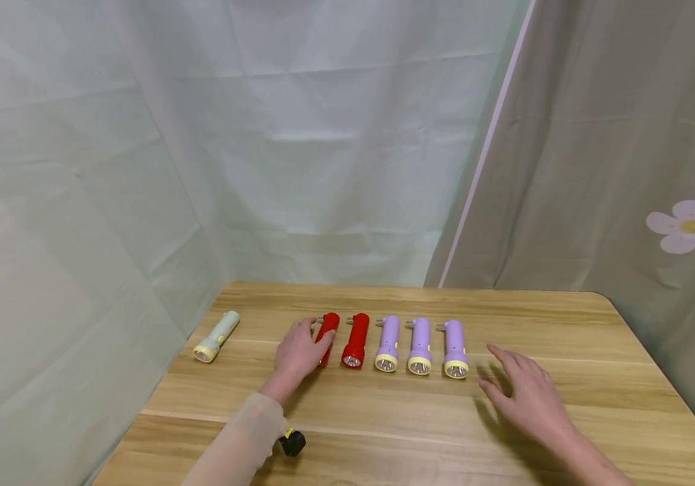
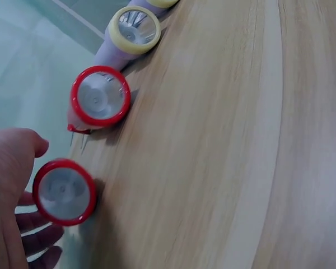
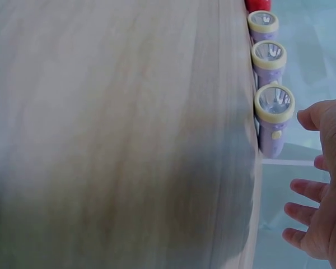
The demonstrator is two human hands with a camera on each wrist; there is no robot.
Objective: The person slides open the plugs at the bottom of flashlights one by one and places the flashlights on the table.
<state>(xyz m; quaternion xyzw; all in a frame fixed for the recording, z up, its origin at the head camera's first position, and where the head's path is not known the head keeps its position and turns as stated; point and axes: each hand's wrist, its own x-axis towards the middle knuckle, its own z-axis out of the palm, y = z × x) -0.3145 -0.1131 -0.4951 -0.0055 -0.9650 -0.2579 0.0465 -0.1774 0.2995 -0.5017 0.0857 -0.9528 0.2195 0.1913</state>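
My left hand (image 1: 300,347) reaches around the leftmost red flashlight (image 1: 330,322), thumb across its right side and fingers on its left. In the left wrist view, the thumb stands apart from that flashlight's red-rimmed lens (image 2: 64,192), and spread fingers (image 2: 42,238) show behind it. Beside it lies a second red flashlight (image 1: 357,337), followed by three purple ones with yellow rims (image 1: 420,345). Metal plug prongs stick out from their left sides. My right hand (image 1: 530,398) hovers right of the last purple flashlight (image 3: 271,134), fingers spread, holding nothing.
A pale green flashlight (image 1: 216,337) lies slanted near the left edge of the wooden table (image 1: 396,418). Curtains (image 1: 347,169) hang behind the table's back edge and on both sides. A small black device (image 1: 292,442) sits at my left sleeve (image 1: 244,432).
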